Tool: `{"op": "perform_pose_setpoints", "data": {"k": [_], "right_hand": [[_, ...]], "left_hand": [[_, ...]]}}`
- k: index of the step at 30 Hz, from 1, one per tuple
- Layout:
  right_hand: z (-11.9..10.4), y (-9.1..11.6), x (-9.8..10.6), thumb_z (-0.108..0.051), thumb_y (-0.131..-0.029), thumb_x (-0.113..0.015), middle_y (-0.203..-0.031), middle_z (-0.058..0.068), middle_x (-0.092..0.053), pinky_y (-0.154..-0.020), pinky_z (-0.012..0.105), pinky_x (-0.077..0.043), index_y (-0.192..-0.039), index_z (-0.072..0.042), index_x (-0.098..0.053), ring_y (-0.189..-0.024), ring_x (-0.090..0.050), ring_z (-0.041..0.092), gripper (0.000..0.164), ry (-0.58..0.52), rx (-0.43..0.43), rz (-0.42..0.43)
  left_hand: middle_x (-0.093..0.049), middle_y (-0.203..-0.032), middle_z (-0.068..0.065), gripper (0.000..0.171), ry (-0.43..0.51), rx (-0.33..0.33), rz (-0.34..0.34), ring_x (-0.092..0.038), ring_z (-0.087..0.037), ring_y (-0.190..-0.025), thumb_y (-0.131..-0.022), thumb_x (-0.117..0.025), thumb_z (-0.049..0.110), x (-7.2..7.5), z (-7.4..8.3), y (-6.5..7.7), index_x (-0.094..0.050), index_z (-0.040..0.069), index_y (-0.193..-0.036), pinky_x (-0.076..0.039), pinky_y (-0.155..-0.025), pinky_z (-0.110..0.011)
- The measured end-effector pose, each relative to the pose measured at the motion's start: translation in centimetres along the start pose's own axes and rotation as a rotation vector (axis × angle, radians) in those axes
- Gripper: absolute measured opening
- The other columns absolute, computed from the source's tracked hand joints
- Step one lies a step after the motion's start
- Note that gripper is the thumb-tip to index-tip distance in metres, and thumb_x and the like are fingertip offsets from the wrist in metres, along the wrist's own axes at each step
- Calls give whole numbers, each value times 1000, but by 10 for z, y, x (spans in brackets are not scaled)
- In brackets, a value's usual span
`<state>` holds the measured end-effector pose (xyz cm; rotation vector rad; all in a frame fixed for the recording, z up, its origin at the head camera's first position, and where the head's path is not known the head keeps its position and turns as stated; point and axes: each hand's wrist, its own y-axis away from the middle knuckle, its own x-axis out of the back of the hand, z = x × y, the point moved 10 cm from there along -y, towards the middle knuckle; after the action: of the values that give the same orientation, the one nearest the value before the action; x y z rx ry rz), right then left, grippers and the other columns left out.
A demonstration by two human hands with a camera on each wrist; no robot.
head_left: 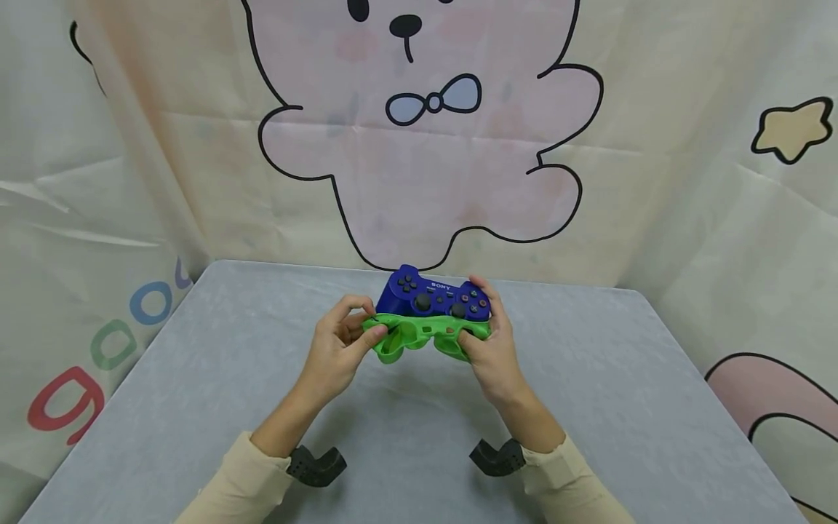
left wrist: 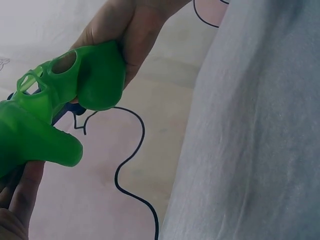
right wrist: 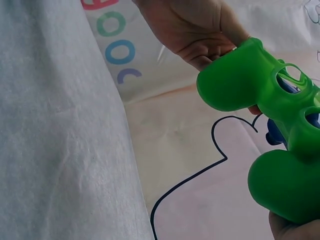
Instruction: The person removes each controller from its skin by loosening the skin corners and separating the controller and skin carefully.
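A blue Sony game controller is held up over the table, its sticks and buttons facing me in the head view. A bright green silicone controller cover hangs along its lower edge, with the controller's grips hidden behind it. My left hand pinches the cover's left end between thumb and fingers. On the other side my right hand grips the controller and cover together, thumb at the cover's right lobe. Both wrist views show the rounded green lobes of the cover from below, with bits of blue controller behind.
The table has a pale grey-blue cloth. Behind it hangs a curtain printed with a bear figure, and more printed fabric stands at both sides. Dark wrist-mounted cameras sit at the sleeves.
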<state>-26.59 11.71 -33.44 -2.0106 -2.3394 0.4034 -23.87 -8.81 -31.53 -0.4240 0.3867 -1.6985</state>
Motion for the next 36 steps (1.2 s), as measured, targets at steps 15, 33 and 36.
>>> {"op": "perform_pose_setpoints", "data": {"k": [15, 33, 36], "right_hand": [[-4, 1, 1, 19, -88, -50, -127, 2, -53, -68, 16, -54, -154, -25, -32, -90, -62, 6, 81, 29, 41, 23], [-14, -4, 20, 24, -87, -48, -132, 1, -56, -65, 16, -52, -153, -20, -36, -89, -62, 5, 80, 7, 111, 122], [-14, -5, 23, 25, -87, -47, -131, -1, -57, -64, 16, -51, -153, -20, -37, -87, -63, 5, 81, 6, 108, 152]], "left_hand": [[-60, -61, -9, 54, -151, 42, -10, -41, -5, -50, -99, -64, 6, 1, 1, 1, -46, 13, -149, -36, -48, -25], [-30, -51, 7, 51, -346, -3, 25, -25, -1, -44, -98, -61, -1, 1, 7, 0, -54, 12, -147, -27, -41, -21], [-31, -52, 6, 50, -336, -1, 32, -26, -1, -44, -98, -61, -1, -1, 6, 0, -54, 11, -146, -28, -41, -21]]}}
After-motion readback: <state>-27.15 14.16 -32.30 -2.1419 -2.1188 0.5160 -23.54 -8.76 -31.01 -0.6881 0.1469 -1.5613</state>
